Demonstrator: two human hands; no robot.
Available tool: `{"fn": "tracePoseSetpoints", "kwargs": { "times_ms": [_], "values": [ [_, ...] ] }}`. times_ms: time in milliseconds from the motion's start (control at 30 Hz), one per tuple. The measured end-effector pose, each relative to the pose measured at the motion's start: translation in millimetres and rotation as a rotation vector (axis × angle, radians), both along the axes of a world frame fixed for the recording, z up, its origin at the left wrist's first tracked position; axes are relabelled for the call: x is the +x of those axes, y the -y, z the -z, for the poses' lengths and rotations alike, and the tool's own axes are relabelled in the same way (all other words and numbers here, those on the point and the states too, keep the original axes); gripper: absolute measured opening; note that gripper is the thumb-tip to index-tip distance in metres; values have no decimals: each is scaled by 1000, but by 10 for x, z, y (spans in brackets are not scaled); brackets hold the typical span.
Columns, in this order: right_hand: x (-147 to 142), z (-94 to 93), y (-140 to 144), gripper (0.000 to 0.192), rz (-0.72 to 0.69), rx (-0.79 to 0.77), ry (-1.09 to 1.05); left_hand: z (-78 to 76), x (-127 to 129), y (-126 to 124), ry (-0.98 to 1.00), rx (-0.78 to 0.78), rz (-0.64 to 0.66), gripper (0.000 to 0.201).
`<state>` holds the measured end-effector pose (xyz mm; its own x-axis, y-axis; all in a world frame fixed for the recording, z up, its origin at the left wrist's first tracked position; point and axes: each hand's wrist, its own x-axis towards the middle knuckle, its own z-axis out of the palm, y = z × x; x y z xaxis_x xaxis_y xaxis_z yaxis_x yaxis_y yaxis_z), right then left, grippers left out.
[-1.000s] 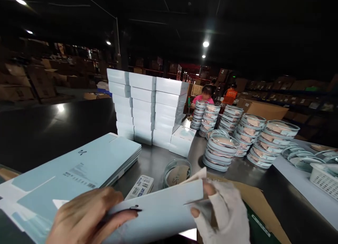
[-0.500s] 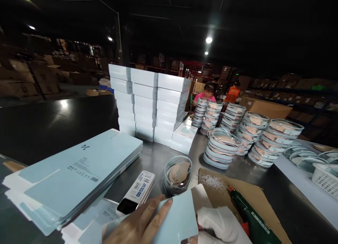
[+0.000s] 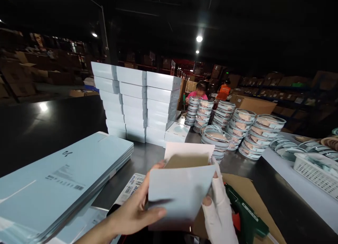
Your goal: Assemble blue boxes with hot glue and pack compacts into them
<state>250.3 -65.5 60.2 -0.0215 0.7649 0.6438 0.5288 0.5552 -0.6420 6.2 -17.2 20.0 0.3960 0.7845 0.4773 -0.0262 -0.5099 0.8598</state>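
— What are the hands on?

— A pale blue carton (image 3: 182,191), matte card, raised open-topped over the steel table (image 3: 148,159), brown inside. The bare left hand (image 3: 137,210) grips its left side, thumb across the front; the right hand (image 3: 220,208), in a white fingerless glove, clasps the right edge.

— Anything readable?

— On the stack of flat carton blanks (image 3: 66,177) a small logo and barcode, text too small. Glossy round clear tubs (image 3: 237,127) stand stacked; a green glue gun (image 3: 244,216) lies on brown cardboard (image 3: 245,187).
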Motion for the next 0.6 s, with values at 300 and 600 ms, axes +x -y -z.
{"fn": "tracePoseSetpoints", "kwargs": {
  "times_ms": [300, 600],
  "values": [
    [-425, -52, 0, 55, 7, -139, -645, -256, 357, 214, 353, -144, -350, 45],
    [527, -106, 239, 66, 443, -376, -166, -385, -317, 200, -18, 70, -353, 50]
  ]
}}
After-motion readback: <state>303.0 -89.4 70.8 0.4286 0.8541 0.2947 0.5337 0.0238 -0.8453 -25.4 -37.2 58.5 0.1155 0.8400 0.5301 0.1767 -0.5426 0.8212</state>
